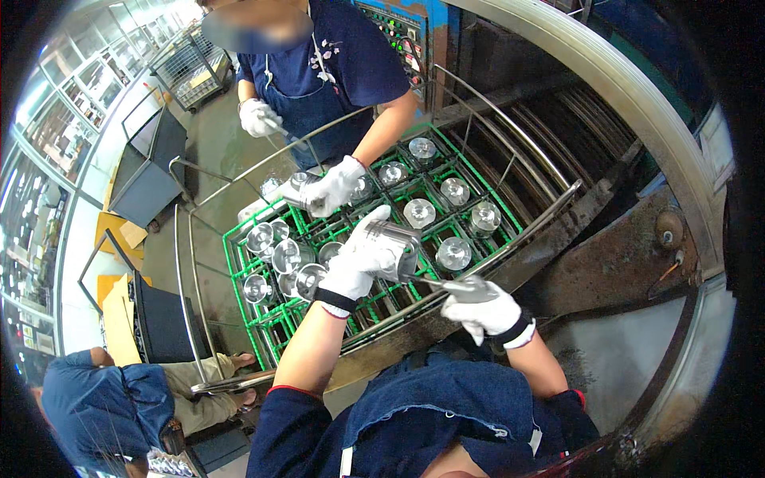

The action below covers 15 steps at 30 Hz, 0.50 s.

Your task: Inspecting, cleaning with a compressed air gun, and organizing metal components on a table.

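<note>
My left hand (362, 259), in a white glove, is closed around a clear glass (396, 241) that lies tilted above the rack. My gloved right hand (488, 315) grips a grey tool (468, 290) with a thin shaft, whose tip points at the mouth of that glass. Whether the tip touches the glass I cannot tell. Under my hands is a green wire rack (362, 319). Tipped glasses (288, 256) cluster in its left part, and several upturned glasses (454, 253) stand in its right cells.
Across the rack, a co-worker's gloved hand (333, 189) holds a glass, and their other hand (260, 118) grips a thin tool. A metal guard rail (550, 213) surrounds the rack. Another person (119, 406) sits at lower left, near dark bins (147, 179). Rusty machinery (617, 275) stands at right.
</note>
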### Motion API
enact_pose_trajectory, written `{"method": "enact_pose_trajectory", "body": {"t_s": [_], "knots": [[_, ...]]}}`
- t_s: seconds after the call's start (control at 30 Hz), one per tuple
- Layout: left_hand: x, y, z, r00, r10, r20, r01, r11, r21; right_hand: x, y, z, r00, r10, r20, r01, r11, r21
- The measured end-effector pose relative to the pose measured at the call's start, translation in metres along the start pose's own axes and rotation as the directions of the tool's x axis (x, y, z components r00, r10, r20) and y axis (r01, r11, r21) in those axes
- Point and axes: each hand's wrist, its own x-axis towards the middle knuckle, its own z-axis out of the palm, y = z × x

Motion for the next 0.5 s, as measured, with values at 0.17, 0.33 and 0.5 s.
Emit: {"method": "enact_pose_trajectory", "body": {"t_s": [0.17,0.33,0.5], "knots": [[0.003,0.011,0.003,0.963,-0.257,-0.079,0.204,0.891,-0.405,-0.019,0.017,-0.020,0.994,-0.085,-0.066,0.080,0.994,-0.075],[0.005,0.008,0.011,0.947,-0.318,0.045,0.285,0.767,-0.575,-0.017,0.014,-0.023,0.936,-0.083,-0.342,0.078,0.997,-0.028],[0.002,0.004,0.010,0.928,-0.370,-0.051,0.260,0.738,-0.623,-0.028,0.007,-0.008,0.988,-0.096,-0.121,0.079,0.987,-0.138]]}}
